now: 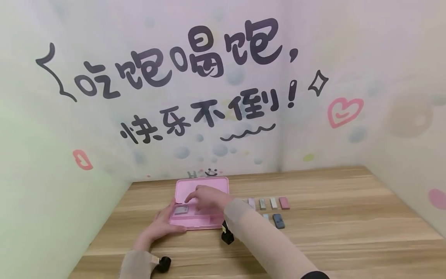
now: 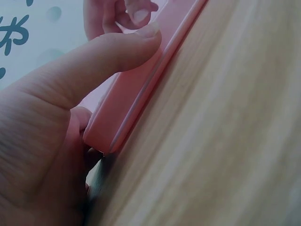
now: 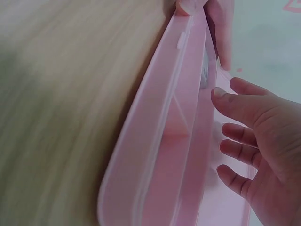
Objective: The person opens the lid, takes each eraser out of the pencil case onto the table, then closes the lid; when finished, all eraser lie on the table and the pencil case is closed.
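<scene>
A pink pencil case (image 1: 196, 222) lies open, its lid (image 1: 205, 183) tipped back toward the wall. My left hand (image 1: 160, 225) grips its left end, the thumb (image 2: 127, 49) along the front side and the other fingers round the end. Inside the back compartment, near that end, sits a small grey rectangular block (image 1: 181, 210). Over the case is my right hand (image 1: 209, 198); in the right wrist view its fingers (image 3: 240, 153) are spread and loosely bent, holding nothing. A divider (image 3: 178, 117) crosses the front compartment.
Right of the case, small blocks stand in rows on the wooden table (image 1: 348, 217), among them a pink one (image 1: 284, 203), a white one (image 1: 273, 203) and a dark blue one (image 1: 278, 221). My right forearm partly covers the rows. A printed wall hanging (image 1: 313, 135) borders the table behind.
</scene>
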Motion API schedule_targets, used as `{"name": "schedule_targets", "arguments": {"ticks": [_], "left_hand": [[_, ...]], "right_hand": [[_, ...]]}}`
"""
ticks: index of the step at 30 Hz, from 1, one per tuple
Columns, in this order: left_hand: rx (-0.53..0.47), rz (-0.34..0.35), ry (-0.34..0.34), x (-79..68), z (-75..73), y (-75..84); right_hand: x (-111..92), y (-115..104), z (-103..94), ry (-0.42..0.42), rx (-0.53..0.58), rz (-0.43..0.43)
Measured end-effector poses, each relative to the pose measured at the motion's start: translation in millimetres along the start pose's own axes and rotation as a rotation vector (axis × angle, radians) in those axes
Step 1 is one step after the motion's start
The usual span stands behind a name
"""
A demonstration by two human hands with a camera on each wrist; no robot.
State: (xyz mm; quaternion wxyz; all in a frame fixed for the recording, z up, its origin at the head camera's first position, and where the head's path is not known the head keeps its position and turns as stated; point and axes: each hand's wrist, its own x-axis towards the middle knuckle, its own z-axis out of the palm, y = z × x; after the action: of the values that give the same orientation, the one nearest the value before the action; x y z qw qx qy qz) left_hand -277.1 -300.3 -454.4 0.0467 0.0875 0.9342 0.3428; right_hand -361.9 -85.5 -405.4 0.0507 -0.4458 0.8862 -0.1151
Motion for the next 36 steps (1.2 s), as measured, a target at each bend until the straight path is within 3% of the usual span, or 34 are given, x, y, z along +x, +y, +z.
{"name": "schedule_targets", "arguments": {"ticks": [18,28,36], "left_hand": [[0.001,0.058,0.016,2.0,0.1,0.4],[-0.005,0.043,0.017,1.8,0.3,-0.7],[-0.012,0.058,0.014,4.1,0.1,-3.0]], "right_hand": [[20,-18,14.4,-0.005,0.025,0.083],[23,-23,19.1,0.018,-0.090,0.024],[23,-24,18.9,0.023,-0.092,0.018]]}}
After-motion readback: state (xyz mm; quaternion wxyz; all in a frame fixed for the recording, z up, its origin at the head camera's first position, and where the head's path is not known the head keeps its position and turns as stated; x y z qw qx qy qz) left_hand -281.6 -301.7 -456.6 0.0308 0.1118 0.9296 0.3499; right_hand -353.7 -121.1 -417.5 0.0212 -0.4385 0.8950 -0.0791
